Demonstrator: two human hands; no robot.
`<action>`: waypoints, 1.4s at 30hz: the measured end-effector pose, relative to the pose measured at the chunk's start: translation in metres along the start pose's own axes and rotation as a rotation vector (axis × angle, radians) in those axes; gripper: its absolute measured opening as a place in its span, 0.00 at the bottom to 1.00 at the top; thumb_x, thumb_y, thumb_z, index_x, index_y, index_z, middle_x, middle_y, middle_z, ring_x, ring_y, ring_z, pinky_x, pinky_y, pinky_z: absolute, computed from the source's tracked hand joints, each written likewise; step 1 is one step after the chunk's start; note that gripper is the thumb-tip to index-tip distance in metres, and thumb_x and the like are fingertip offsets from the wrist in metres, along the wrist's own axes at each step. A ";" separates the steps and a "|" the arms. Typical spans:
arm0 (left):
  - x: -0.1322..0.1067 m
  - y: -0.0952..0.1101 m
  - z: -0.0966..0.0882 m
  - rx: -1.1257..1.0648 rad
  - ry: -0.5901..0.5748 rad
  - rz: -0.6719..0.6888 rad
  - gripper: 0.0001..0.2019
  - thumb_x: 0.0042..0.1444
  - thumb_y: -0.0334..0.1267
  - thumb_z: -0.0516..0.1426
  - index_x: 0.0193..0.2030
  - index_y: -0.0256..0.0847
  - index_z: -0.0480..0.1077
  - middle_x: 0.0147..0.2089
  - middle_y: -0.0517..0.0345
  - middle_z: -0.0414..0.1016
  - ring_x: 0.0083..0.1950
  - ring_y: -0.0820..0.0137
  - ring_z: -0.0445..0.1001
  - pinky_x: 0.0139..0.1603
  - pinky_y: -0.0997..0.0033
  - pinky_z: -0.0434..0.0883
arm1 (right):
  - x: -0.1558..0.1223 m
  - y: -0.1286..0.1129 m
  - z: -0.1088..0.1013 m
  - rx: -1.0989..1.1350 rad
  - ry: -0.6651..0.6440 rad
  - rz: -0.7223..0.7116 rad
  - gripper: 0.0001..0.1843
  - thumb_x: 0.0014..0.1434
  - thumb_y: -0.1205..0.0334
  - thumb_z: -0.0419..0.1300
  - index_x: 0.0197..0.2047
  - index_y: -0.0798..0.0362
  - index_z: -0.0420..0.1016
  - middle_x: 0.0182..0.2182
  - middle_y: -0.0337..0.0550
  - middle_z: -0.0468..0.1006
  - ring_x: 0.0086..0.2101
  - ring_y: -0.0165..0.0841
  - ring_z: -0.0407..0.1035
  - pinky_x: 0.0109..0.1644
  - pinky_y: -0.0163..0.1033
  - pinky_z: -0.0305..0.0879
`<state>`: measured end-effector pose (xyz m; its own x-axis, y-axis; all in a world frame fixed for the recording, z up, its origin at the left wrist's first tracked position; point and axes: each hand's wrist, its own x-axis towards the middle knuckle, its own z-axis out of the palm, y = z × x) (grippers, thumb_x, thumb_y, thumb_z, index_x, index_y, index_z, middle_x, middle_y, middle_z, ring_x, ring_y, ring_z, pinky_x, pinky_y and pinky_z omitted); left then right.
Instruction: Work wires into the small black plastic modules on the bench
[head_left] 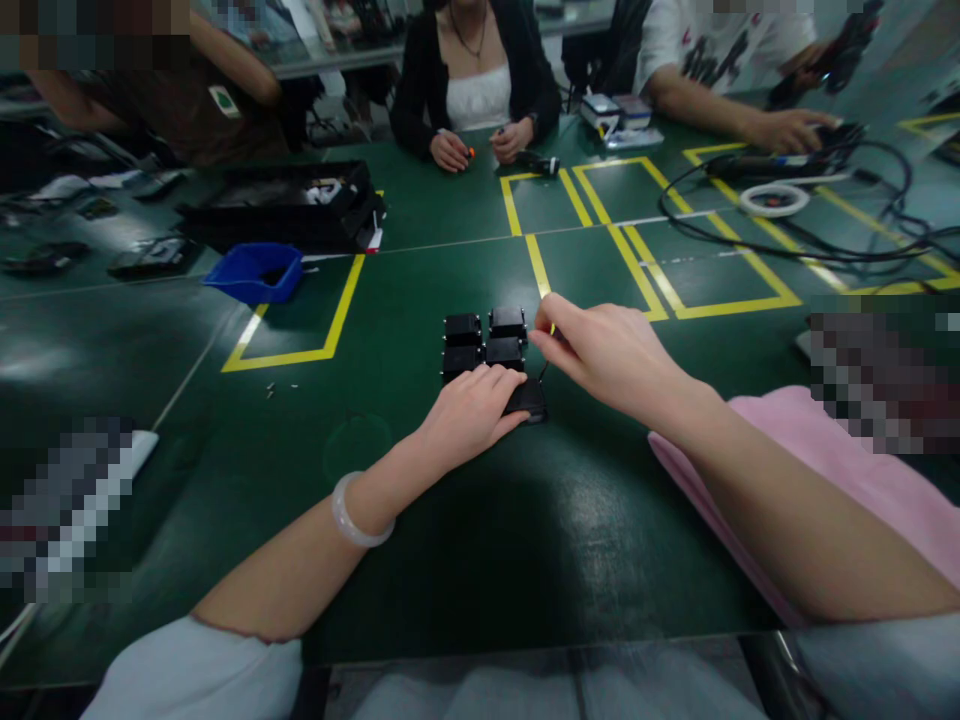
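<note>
Several small black box-shaped blocks (pixel 463 328) with shiny metal studs at their corners sit close together in rows on the green table. My left hand (pixel 472 412) rests over the near row, its fingers and thumb gripping the front right block (pixel 528 397). The blocks beneath that palm, if any, are hidden. Just to the right, my right hand (pixel 604 350) is closed in a pinch round a thin tool. Its slim dark shaft (pixel 544 369) slants down to the held block's right end, and a bit of yellow shows between the fingers. The tool's exact kind is unclear.
Tiny metal pieces (pixel 271 390) lie to the left. Farther back are a blue bin (pixel 259 272) and a black tray (pixel 285 210). Pink cloth (pixel 780 430) lies under my right forearm. Cables (pixel 795 235) loop at the right. Other people sit across the yellow-taped table.
</note>
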<state>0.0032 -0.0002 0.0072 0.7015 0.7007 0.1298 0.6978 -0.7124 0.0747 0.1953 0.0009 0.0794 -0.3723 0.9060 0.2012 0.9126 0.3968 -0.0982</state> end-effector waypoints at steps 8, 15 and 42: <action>0.000 0.000 0.000 0.008 0.003 0.004 0.18 0.62 0.45 0.56 0.54 0.37 0.63 0.50 0.50 0.73 0.49 0.62 0.72 0.48 0.64 0.68 | -0.001 -0.002 0.000 0.030 0.013 -0.011 0.13 0.65 0.59 0.46 0.49 0.52 0.65 0.28 0.40 0.76 0.26 0.32 0.67 0.28 0.35 0.45; 0.000 0.002 -0.002 0.017 -0.005 -0.001 0.18 0.62 0.44 0.56 0.54 0.37 0.63 0.50 0.50 0.73 0.49 0.61 0.72 0.48 0.63 0.68 | 0.000 -0.002 -0.001 -0.017 -0.008 -0.010 0.15 0.66 0.57 0.43 0.48 0.52 0.67 0.27 0.41 0.76 0.25 0.31 0.66 0.28 0.35 0.44; 0.000 0.002 -0.002 0.029 -0.014 0.002 0.18 0.62 0.45 0.56 0.54 0.36 0.62 0.50 0.49 0.73 0.49 0.61 0.72 0.48 0.63 0.68 | 0.000 -0.003 -0.002 0.075 -0.017 -0.001 0.14 0.66 0.57 0.44 0.49 0.52 0.65 0.29 0.41 0.76 0.26 0.31 0.66 0.29 0.35 0.46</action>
<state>0.0046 -0.0012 0.0089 0.7045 0.7002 0.1157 0.7004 -0.7123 0.0458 0.1924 -0.0005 0.0816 -0.3768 0.9078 0.1845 0.8972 0.4072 -0.1712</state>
